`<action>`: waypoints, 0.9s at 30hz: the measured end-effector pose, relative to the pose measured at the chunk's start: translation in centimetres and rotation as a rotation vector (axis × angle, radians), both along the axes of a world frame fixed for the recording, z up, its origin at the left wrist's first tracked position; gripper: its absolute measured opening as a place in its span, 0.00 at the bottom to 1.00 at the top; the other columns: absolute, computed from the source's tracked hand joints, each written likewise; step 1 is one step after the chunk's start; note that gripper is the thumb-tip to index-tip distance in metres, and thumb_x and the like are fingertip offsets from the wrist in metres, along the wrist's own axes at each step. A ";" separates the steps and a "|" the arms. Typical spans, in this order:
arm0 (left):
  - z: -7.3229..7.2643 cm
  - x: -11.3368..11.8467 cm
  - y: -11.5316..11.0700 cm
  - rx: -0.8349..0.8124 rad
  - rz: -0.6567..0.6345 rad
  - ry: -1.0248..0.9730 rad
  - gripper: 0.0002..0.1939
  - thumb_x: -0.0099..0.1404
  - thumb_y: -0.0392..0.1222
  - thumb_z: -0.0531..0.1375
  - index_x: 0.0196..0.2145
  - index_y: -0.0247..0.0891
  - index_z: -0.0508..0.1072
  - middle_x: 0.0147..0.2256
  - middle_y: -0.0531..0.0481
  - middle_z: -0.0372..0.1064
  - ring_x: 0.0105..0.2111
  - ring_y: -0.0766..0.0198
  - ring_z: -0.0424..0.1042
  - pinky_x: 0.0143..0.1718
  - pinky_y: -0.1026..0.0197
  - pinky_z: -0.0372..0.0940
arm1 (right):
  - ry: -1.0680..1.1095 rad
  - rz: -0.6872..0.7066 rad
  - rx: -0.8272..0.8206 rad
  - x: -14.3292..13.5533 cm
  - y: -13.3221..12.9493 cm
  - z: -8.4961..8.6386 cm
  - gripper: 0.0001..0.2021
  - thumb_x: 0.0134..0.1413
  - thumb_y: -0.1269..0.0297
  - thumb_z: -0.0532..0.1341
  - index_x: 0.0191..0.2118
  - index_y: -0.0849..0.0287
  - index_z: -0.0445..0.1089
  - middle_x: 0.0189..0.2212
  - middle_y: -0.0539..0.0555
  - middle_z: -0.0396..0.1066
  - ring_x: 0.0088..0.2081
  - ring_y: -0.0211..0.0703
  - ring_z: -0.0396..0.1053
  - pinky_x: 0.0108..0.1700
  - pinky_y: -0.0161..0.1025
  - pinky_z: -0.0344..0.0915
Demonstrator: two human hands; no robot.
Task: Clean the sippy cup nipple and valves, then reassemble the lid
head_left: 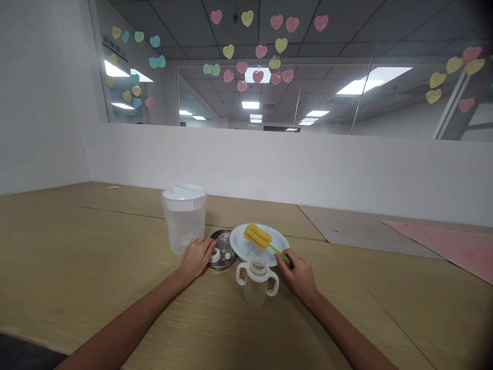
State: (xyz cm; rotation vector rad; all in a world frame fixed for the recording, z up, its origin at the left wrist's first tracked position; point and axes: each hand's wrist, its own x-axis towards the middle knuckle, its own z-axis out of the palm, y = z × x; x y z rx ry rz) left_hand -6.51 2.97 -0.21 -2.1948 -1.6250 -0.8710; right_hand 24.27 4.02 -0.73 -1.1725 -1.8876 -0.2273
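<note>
My right hand (298, 272) is closed on the green handle of a yellow sponge brush (258, 236), whose head is over a white plate (241, 250). In front of the plate stands a clear bottle (254, 290) with two white side handles and no lid on its open neck. My left hand (197, 257) rests at the left rim of a round metal dish (222, 263), its fingers near a white ring (214, 255); whether they grip anything is hidden. The dish also holds a clear cap and a small white piece (227, 256).
A translucent pitcher (185, 221) with a white lid stands behind my left hand. The wooden table (115, 277) runs back to a white wall. Grey and pink boards (454, 244) lie at the right. Heart-shaped notes dot the window above.
</note>
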 end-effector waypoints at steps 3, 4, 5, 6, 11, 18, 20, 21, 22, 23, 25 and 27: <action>-0.3 -0.1 0.0 0.002 -0.005 0.018 0.20 0.69 0.44 0.41 0.32 0.36 0.69 0.27 0.47 0.69 0.29 0.60 0.67 0.35 0.59 0.58 | 0.001 0.002 0.002 0.0 0.0 0.0 0.20 0.56 0.49 0.49 0.25 0.60 0.63 0.15 0.47 0.60 0.17 0.33 0.56 0.22 0.30 0.50; -0.4 -0.1 0.0 0.007 -0.013 0.024 0.19 0.69 0.44 0.42 0.32 0.36 0.69 0.27 0.47 0.69 0.30 0.60 0.67 0.35 0.59 0.58 | 0.000 0.000 0.001 0.0 0.0 0.0 0.20 0.56 0.49 0.49 0.25 0.60 0.63 0.15 0.47 0.60 0.17 0.33 0.56 0.22 0.30 0.50; -0.4 0.0 0.0 0.016 -0.027 0.024 0.18 0.68 0.44 0.42 0.32 0.36 0.69 0.28 0.47 0.69 0.31 0.60 0.67 0.36 0.58 0.58 | -0.001 -0.002 -0.002 0.0 0.1 0.0 0.19 0.56 0.49 0.49 0.25 0.60 0.63 0.15 0.47 0.60 0.17 0.33 0.56 0.22 0.30 0.49; -0.4 0.1 0.0 0.031 -0.042 0.017 0.18 0.68 0.43 0.43 0.32 0.36 0.69 0.29 0.47 0.70 0.31 0.59 0.67 0.36 0.58 0.58 | -0.002 -0.001 -0.007 0.0 0.1 0.0 0.19 0.56 0.49 0.49 0.25 0.60 0.63 0.14 0.47 0.60 0.17 0.33 0.56 0.22 0.30 0.49; 0.2 0.7 -0.6 0.150 -0.147 -0.073 0.13 0.67 0.42 0.46 0.39 0.36 0.68 0.37 0.46 0.69 0.38 0.58 0.66 0.41 0.55 0.59 | 0.007 0.008 -0.019 0.1 0.1 -0.1 0.19 0.56 0.50 0.49 0.26 0.60 0.64 0.15 0.47 0.60 0.17 0.33 0.57 0.22 0.30 0.49; 0.5 4.5 -3.9 0.122 -0.562 -0.435 0.16 0.66 0.41 0.48 0.51 0.38 0.59 0.49 0.42 0.61 0.50 0.56 0.60 0.50 0.52 0.56 | -0.002 0.013 -0.016 0.1 0.0 0.0 0.19 0.56 0.50 0.49 0.25 0.60 0.63 0.15 0.46 0.59 0.17 0.32 0.55 0.23 0.30 0.49; -0.2 6.6 -5.2 0.001 -0.626 -0.645 0.26 0.65 0.42 0.51 0.58 0.39 0.47 0.54 0.39 0.54 0.53 0.55 0.58 0.51 0.51 0.57 | -0.005 0.005 -0.008 0.1 0.0 0.0 0.19 0.56 0.50 0.49 0.25 0.60 0.64 0.15 0.46 0.59 0.17 0.32 0.55 0.23 0.29 0.49; -0.6 7.5 -5.7 -0.050 -0.678 -0.703 0.32 0.64 0.43 0.53 0.60 0.40 0.40 0.56 0.39 0.51 0.54 0.55 0.56 0.52 0.51 0.56 | -0.006 -0.002 -0.005 0.1 0.0 0.0 0.19 0.56 0.50 0.49 0.25 0.60 0.64 0.15 0.47 0.60 0.17 0.32 0.56 0.23 0.29 0.49; -0.9 8.4 -6.2 -0.093 -0.719 -0.736 0.37 0.62 0.43 0.56 0.60 0.42 0.37 0.58 0.38 0.48 0.55 0.54 0.55 0.53 0.50 0.55 | -0.006 -0.011 -0.002 0.1 0.0 0.0 0.19 0.56 0.50 0.49 0.25 0.60 0.64 0.15 0.47 0.60 0.17 0.32 0.56 0.22 0.29 0.49; -1.2 9.1 -6.6 -0.135 -0.728 -0.781 0.40 0.60 0.43 0.58 0.61 0.43 0.35 0.59 0.38 0.46 0.55 0.54 0.55 0.54 0.49 0.54 | -0.008 -0.018 -0.001 0.1 0.0 -0.1 0.20 0.56 0.49 0.49 0.25 0.60 0.64 0.15 0.47 0.60 0.18 0.32 0.56 0.22 0.29 0.49; -1.4 9.9 -7.0 -0.240 -0.715 -0.853 0.41 0.58 0.43 0.60 0.60 0.44 0.38 0.59 0.39 0.46 0.56 0.54 0.54 0.54 0.50 0.53 | -0.015 -0.023 0.001 0.1 0.1 -0.2 0.20 0.56 0.49 0.49 0.25 0.60 0.63 0.15 0.47 0.61 0.18 0.32 0.56 0.22 0.29 0.49; -1.1 10.2 -7.2 -0.379 -0.729 -0.882 0.40 0.56 0.42 0.62 0.59 0.42 0.44 0.57 0.40 0.51 0.55 0.54 0.55 0.54 0.51 0.54 | -0.021 -0.025 0.000 0.1 0.2 -0.2 0.20 0.56 0.49 0.49 0.25 0.60 0.63 0.15 0.47 0.61 0.18 0.32 0.56 0.22 0.30 0.48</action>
